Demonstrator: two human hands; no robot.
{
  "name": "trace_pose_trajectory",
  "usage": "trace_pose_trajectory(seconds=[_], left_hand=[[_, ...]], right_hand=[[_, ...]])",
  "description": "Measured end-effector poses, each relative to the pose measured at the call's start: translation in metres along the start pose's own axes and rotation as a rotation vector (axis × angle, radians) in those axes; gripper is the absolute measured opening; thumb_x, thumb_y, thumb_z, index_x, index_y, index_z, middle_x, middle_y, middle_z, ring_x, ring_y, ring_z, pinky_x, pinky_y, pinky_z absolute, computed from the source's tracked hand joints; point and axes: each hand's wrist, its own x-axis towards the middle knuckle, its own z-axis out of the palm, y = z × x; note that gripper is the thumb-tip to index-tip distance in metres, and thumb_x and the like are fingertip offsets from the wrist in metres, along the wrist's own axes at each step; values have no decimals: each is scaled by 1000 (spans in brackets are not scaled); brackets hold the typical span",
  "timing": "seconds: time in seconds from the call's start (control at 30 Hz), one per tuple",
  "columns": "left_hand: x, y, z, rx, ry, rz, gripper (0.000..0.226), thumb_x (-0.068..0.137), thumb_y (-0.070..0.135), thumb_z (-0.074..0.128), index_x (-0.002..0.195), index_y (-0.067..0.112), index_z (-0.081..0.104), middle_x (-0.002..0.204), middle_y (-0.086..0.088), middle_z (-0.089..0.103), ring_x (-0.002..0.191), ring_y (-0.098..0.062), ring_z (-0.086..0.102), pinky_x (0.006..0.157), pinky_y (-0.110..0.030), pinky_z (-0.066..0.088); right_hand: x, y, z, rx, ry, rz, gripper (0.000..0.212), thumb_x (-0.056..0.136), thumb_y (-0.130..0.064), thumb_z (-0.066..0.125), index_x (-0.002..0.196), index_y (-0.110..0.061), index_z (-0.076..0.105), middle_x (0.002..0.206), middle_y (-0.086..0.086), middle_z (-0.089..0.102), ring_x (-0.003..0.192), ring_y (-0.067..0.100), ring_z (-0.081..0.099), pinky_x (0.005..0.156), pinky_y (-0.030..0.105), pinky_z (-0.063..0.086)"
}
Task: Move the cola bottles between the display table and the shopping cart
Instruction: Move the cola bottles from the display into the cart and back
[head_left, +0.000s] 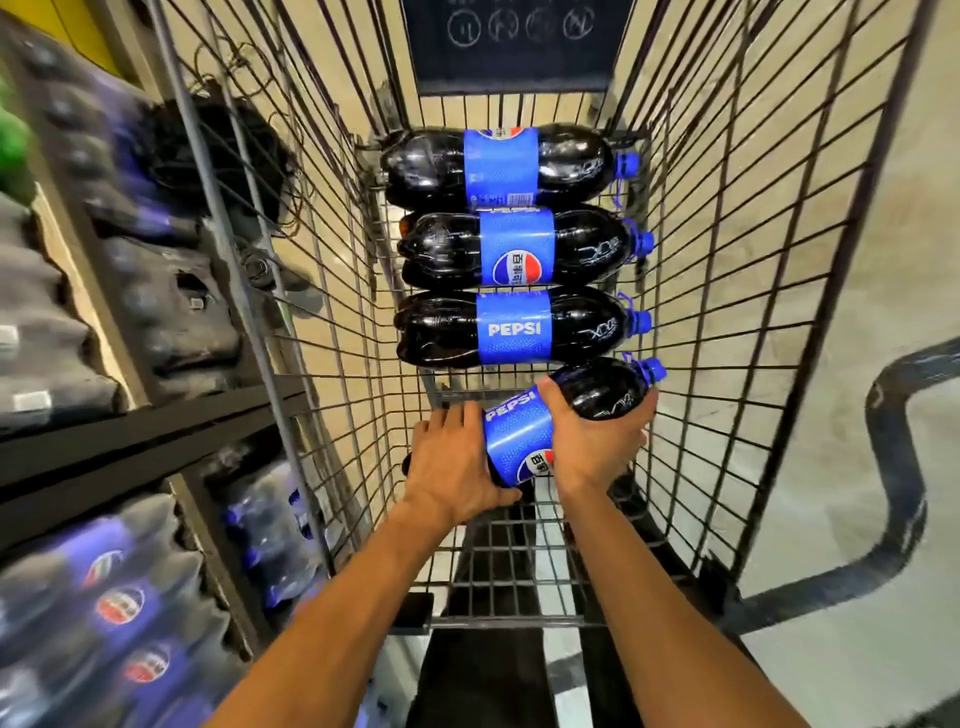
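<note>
Hands (524, 447) clasp fourth cola bottle (561, 421) low centre, inside cart (727, 260); likely placing; next, level beside row.

You see four cola bottles, each dark brown-black with a bright blue label and a blue cap. The far bottle (498, 166) shows a barcode on its blue label (501, 169). The second bottle (519, 249) carries a red, white and blue roundel. The third bottle (514, 327) reads PEPSI in white letters. The near bottle (582, 410) has the white lettering and the roundel on one label, with faint white line art on its dark shoulder. The cart (727, 260) is a grid of dark grey wire over a beige floor (924, 260), which bears a dark painted line. At your left, the shelf (156, 415) is black, stacked with blurred dark bottles with blue labels.
</note>
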Motion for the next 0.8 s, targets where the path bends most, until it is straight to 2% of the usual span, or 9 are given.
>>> trace_pose_trajectory(seconds=[0.13,0.2,0.3,0.37,0.4,0.5,0.6,0.7,0.8], left_hand=[[-38,22,-46,-98,159,-33,109,54,80,75,136,15,42,125,-2,58,114,-27,56,99,-43,46],[-62,34,-82,-139,265,-50,106,52,82,69,131,15,46,119,-3,60,108,-28,58,93,-43,48],[-103,50,-140,-162,434,-80,109,48,88,53,127,14,52,111,-4,63,99,-29,60,86,-44,49],[-133,61,-178,-147,547,-96,109,49,88,51,127,12,55,108,-5,64,95,-30,61,85,-44,49],[-150,66,-196,-138,606,-109,107,50,87,51,126,12,56,107,-5,65,93,-30,61,84,-44,49],[-199,85,-244,-87,756,-183,100,50,82,58,121,12,60,100,-4,67,87,-29,63,79,-42,50],[-245,102,-277,-64,815,-305,103,47,83,68,122,14,59,102,-3,66,89,-29,61,80,-42,48],[-287,113,-291,-105,902,-412,100,47,80,69,121,13,60,101,-3,67,88,-30,63,78,-42,49],[-323,120,-293,-180,1016,-496,105,50,83,64,129,13,60,107,-3,69,93,-30,65,80,-42,50]], right_hand=[[-26,-52,-37,50,-9,-180,132,52,-46,102,161,-22,31,140,6,54,124,23,55,108,26,41],[-47,-88,-58,88,-26,-266,135,47,-53,100,160,-25,31,145,7,54,131,27,54,113,33,43],[-84,-143,-95,191,-93,-358,134,46,-50,101,159,-23,34,144,9,55,124,18,58,110,28,43],[-109,-176,-120,257,-138,-455,134,43,-54,99,157,-22,37,143,4,58,125,14,61,113,31,47],[-121,-193,-132,279,-172,-499,131,46,-52,99,158,-22,37,143,1,59,125,11,62,113,30,47],[-152,-235,-165,336,-303,-567,124,59,-40,102,161,-22,33,144,-6,57,122,5,59,106,15,40],[-187,-268,-193,377,-415,-654,125,61,-45,100,162,-24,30,148,-3,56,129,12,59,112,24,41],[-224,-290,-214,375,-535,-769,129,57,-50,99,161,-21,29,151,3,55,134,17,57,118,36,42],[-260,-300,-232,367,-622,-902,133,51,-54,99,160,-19,31,152,5,54,136,19,55,119,36,40]])
